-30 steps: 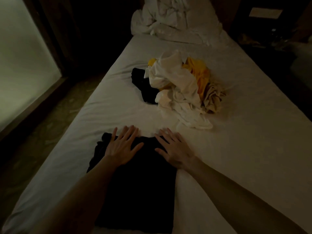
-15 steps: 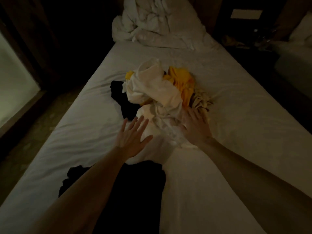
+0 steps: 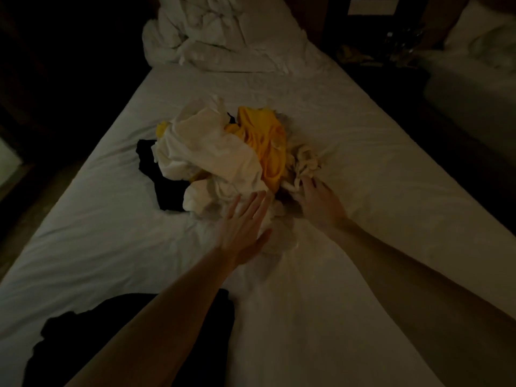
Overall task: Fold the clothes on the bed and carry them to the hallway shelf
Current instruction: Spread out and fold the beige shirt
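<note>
Flanking clothes pile [image 3: 223,160] (near edge): hands [image 3: 279,216]

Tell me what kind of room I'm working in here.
Most likely a dim bedroom, possibly a hotel room. A long bed with a white sheet fills the view, a crumpled duvet lies bunched at its far end, and what looks like a second bed stands to the right.
</note>
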The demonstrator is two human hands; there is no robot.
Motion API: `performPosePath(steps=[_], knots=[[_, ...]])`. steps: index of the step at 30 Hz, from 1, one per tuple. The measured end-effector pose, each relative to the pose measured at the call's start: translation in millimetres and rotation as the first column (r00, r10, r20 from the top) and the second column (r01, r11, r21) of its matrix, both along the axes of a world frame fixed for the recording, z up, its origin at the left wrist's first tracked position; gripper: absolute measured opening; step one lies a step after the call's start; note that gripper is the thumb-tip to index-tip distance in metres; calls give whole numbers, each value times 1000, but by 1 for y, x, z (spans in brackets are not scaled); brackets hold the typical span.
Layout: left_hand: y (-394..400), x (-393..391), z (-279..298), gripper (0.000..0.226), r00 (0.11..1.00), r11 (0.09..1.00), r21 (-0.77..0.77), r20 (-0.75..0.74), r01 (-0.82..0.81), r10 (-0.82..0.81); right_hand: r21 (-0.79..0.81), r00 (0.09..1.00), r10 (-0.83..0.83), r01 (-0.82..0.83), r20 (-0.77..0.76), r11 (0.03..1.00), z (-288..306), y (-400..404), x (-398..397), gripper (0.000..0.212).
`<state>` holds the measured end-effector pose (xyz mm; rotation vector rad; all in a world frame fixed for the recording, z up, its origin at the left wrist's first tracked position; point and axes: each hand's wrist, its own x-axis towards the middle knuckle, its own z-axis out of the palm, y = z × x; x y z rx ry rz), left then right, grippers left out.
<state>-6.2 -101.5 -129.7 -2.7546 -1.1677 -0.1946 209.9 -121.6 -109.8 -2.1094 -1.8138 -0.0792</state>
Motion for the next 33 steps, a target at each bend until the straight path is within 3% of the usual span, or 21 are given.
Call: performPosePath(steps=[5, 8, 14, 21, 25, 29, 33], knots=[[-35, 24, 25, 79, 1000, 999, -51, 21, 7, -6, 8, 995, 98, -98, 7, 995, 32, -55, 3, 37], [-60, 39, 34, 81, 997, 993, -109, 75, 34, -26, 91, 969, 246, -248, 36, 965, 47, -98, -2, 27], [-118, 42, 38, 47, 985, 960, -241, 124, 145, -117, -72, 901, 434, -434, -21, 898, 51, -174, -13, 38], [-154, -15, 37, 48, 964, 956, -262, -189, 132, -185, -226, 923, 371, -386, -107, 894, 48, -224, -12, 57], [-166, -45, 39, 44, 948, 926, -338, -203, 168, -246, -286, 950, 261, -302, -174, 909, 37, -220, -24, 38], [-179, -72, 48, 62, 919, 920, -361, -290, 154, -268, -399, 920, 346, -392, -183, 829, 28, -214, -56, 88], [-181, -97, 53, 72, 905, 953, -242, -339, 182, -258, -493, 888, 458, -416, -39, 764, 16, -207, -85, 82]])
